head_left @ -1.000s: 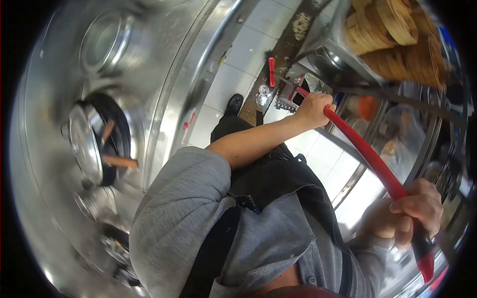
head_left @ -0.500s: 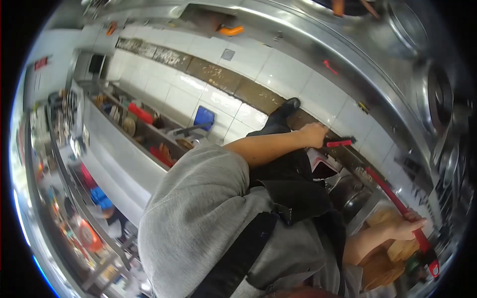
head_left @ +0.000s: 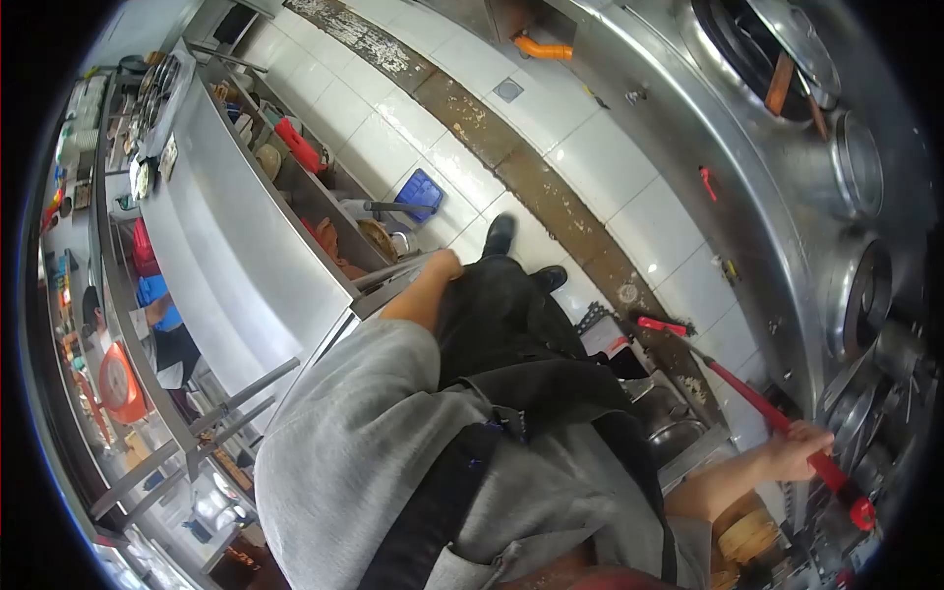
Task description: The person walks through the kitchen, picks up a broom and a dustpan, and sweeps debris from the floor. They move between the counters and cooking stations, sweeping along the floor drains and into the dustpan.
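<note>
My right hand is closed round the red handle of a long-handled brush. The handle slants up and left to a brush head with a red back and dark bristles, low over the floor channel. The handle's red end sticks out below my hand. My left hand is curled closed near my dark apron, beside the edge of the steel counter; no object shows in it.
A steel counter with filled shelves stands left. A blue basket sits on white floor tiles. A brown channel crosses the floor. Steel cooking range and pots line the right. Another person's arm shows far left.
My left hand has moved left, away from beside the brush head to near the counter. The brush head sits slightly lower in view. My right hand keeps its hold. The camera view has turned.
</note>
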The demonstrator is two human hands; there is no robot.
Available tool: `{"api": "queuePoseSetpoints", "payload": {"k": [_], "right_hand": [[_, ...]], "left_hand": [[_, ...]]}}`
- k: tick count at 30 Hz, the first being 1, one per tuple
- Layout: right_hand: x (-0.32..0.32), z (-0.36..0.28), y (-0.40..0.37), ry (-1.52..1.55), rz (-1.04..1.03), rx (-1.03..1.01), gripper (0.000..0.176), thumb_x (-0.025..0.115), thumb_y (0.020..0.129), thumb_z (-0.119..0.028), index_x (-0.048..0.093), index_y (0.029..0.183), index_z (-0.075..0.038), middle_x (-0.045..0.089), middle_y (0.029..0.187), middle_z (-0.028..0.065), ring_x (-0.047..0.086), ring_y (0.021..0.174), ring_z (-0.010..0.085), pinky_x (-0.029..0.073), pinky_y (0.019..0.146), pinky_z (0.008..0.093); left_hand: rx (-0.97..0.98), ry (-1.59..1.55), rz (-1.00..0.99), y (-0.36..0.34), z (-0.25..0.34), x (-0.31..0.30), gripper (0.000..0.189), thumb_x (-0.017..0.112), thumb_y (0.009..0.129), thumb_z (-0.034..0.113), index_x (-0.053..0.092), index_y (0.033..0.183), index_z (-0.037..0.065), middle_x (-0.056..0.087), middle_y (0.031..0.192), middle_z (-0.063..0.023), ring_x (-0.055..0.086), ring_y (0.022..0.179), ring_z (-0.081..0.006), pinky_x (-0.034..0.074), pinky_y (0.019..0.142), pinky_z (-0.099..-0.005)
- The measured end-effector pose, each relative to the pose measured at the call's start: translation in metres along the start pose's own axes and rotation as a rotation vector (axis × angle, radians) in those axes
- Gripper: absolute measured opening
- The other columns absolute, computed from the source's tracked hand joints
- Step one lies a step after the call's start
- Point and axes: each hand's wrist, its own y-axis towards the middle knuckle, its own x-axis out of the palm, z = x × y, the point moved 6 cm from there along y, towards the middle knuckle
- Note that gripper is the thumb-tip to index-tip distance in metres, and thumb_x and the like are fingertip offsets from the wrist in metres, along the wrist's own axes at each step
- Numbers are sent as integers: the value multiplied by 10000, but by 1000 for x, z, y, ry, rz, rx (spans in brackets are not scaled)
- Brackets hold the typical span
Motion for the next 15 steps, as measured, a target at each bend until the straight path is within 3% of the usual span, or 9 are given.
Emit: {"api": "queuePoseSetpoints", "payload": {"k": [1,2,5,6,8,9,10,12,15], "right_hand": [[14,-17,1,96,-145,-33,374,510,908,-109,348,573,-83,315,485,12,313,425,110,303,425,256],[32,-44,-1,127,-128,-52,354,457,907,-98,352,570,-83,301,477,11,312,416,102,296,416,249],[73,-97,4,336,-292,-39,404,520,926,-298,372,612,-91,260,477,-6,272,415,93,264,403,229],[86,-110,4,355,-334,-33,438,558,885,-412,377,638,-100,265,475,-14,267,407,88,251,394,214],[110,-121,5,530,-487,-12,454,556,888,-406,346,614,-110,273,482,-14,273,414,87,248,405,217],[129,-127,1,684,-631,32,475,553,891,-399,315,591,-120,280,490,-14,279,421,86,244,416,219],[147,-138,-9,695,-622,14,464,586,847,-453,349,629,-119,295,462,-21,294,388,86,265,382,198],[185,-149,-26,827,-743,21,470,568,850,-470,350,637,-112,318,480,-13,323,409,90,299,397,199],[254,-172,-68,988,-814,51,463,555,846,-490,373,677,-99,344,507,-4,355,436,99,327,421,211]], "left_hand": [[-15,-62,10,-13,-6,-10,391,551,727,178,618,1055,-24,593,1122,-232,579,1049,-358,460,908,-407],[-12,-76,19,-13,-8,-15,391,551,727,178,618,1055,-24,593,1122,-232,579,1049,-358,460,908,-407],[43,-169,110,-1,-5,-24,383,568,693,229,644,977,-17,613,1055,-236,594,998,-360,471,870,-410],[143,-145,123,0,14,-33,385,579,679,228,634,982,-5,624,1027,-227,597,987,-360,475,860,-417],[287,-400,233,-15,64,-64,356,584,680,220,636,974,24,633,982,-216,605,944,-364,485,831,-433],[377,-488,241,-19,92,-74,380,615,686,224,626,1015,33,635,1016,-189,599,960,-360,477,854,-421],[553,-585,244,-47,123,-105,448,653,682,204,600,1097,44,615,1080,-177,580,1005,-345,455,895,-403],[872,-612,330,-89,180,-160,600,671,694,171,483,1252,58,476,1264,-210,467,1169,-338,397,976,-393],[1110,-680,703,-157,203,-253,675,668,703,162,395,1309,45,365,1330,-195,427,1193,-357,387,977,-384]]}}
